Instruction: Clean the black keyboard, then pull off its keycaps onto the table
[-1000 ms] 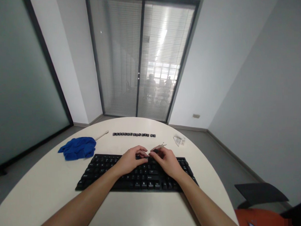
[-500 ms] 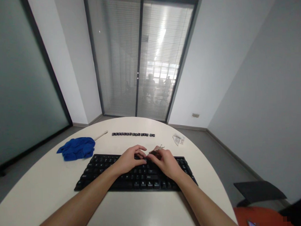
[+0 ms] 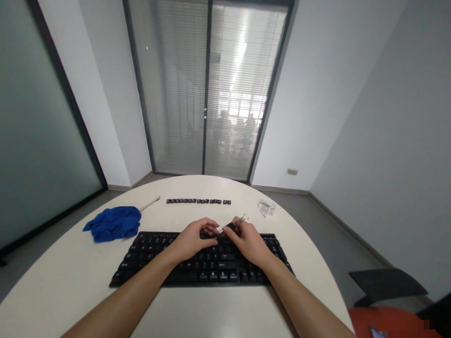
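Observation:
A black keyboard (image 3: 210, 264) lies flat on the table below both hands. My right hand (image 3: 248, 239) is closed on a keycap puller (image 3: 242, 219) with a dark handle and thin wire ends, held above the keyboard's back part. One wire end sticks out past the fingers at the upper right; the other points toward my left hand. My left hand (image 3: 196, 237) rests at the keyboard's back middle, its thumb apart from the curved fingers, with nothing visible in it. The hands hide the keys beneath them. Beyond the keyboard, several loose black keycaps (image 3: 194, 200) stand in a row.
A crumpled blue cloth (image 3: 114, 223) lies on the left of the rounded white table (image 3: 201, 315), with a thin pale-handled stick (image 3: 150, 203) beside it. Small clear plastic packets (image 3: 266, 207) lie at the right. An orange-seated chair (image 3: 386, 322) stands at the lower right.
The keycap puller has tilted in my right hand, and more of its handle and wire shows. My left hand stays nearly in place. The whole view has shifted slightly.

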A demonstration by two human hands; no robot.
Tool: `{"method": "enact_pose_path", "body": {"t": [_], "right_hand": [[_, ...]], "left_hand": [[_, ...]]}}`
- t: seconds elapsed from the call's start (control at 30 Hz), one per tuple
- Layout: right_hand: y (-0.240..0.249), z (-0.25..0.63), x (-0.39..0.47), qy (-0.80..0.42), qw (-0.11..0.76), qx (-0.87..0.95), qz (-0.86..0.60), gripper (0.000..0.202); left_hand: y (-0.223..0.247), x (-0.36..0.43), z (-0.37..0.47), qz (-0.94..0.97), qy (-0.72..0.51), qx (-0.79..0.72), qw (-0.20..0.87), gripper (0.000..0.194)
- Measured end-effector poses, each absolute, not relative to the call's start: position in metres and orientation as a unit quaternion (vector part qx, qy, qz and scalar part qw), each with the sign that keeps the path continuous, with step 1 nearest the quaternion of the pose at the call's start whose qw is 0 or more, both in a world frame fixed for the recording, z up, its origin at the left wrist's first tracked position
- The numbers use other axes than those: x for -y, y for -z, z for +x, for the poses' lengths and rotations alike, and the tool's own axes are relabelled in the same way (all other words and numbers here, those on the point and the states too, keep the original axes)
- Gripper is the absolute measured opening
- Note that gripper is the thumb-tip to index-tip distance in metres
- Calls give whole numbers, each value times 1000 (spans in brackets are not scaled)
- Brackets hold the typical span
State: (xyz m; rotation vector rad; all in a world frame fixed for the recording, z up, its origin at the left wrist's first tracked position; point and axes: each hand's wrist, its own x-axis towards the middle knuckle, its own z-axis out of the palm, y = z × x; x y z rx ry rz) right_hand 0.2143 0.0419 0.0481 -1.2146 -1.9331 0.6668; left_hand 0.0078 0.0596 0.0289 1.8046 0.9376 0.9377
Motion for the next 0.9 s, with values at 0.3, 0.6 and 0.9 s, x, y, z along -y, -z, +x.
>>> {"method": "enact_pose_path", "body": {"t": [0.3, 0.6, 0.9], "right_hand": [[-48, 215, -42, -297, 389, 717, -496, 30], [-43, 214, -44, -410, 423, 689, -423, 33], [-49, 215, -41, -429, 426, 695, -389, 35]], "left_hand": [[-31, -57, 7, 742, -371, -422, 366, 35], [-34, -55, 8, 760, -371, -406, 346, 18], [-36, -52, 9, 761, -386, -400, 336, 20]]}}
